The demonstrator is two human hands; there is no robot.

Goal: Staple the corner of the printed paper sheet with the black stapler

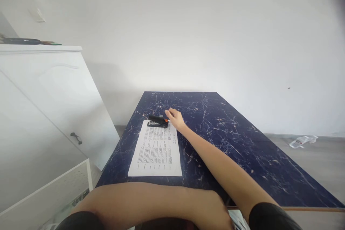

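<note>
My right hand (175,117) reaches far across the dark blue marbled table (223,140) and touches the orange end of a black stapler (158,121). Its fingers are loosely curled beside the stapler, not wrapped round it. The stapler lies on the top edge of a printed white sheet of paper (157,148) that rests flat on the table. My left arm lies across the table's near edge, and my left hand (212,210) is at the bottom of the view, its fingers hidden under my right arm.
A white cabinet (45,104) with a dark handle (76,137) stands to the left of the table, with items on top of it. A white wall is behind the table. A clear plastic bottle (302,141) lies on the floor at the right.
</note>
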